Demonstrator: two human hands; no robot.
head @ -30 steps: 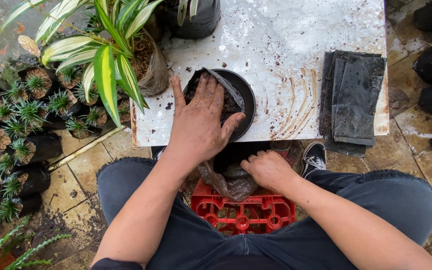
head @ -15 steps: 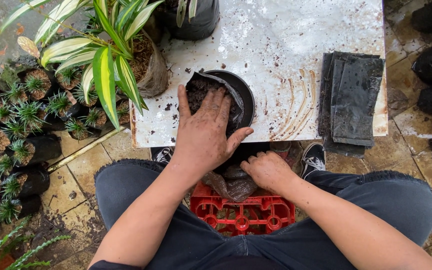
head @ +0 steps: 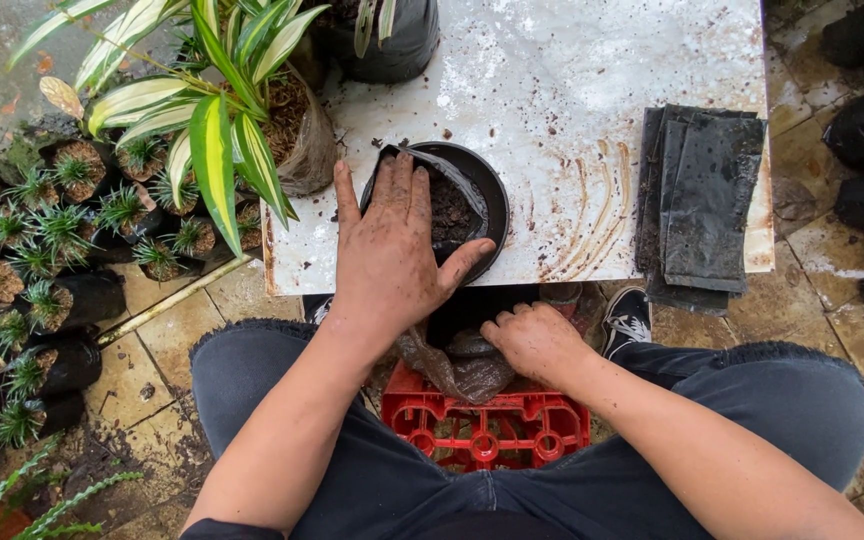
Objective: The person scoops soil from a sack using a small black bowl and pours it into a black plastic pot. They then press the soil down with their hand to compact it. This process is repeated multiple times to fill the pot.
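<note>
A: From the head view, what has changed with the left hand (head: 387, 255)?

B: A second ago it lay flat and spread over the soil in the black pot (head: 472, 205). It has since slid toward 7 o'clock, so its palm now covers the pot's near-left rim, fingers together and pointing to 12, thumb hooked over the rim at 3 o'clock. More dark soil shows at the pot's right side than before.

A: And the pot itself?

B: It has stayed where it was, at the near edge of the white desk (head: 572, 90), with a black plastic bag tucked in it.

A: The right hand (head: 532, 340)?

B: Barely moved. It sits below the desk edge, fingers curled down onto a brownish soil bag (head: 457, 372) above the red crate (head: 487, 428); whether it pinches anything cannot be told.

A: What surrounds them?

B: A stack of flat black bags (head: 707, 200) at 3 o'clock, a striped-leaf plant (head: 217, 150) at 10.

A: Meaning?

B: The pressing looks eased; the left hand seems only to steady the pot.
</note>
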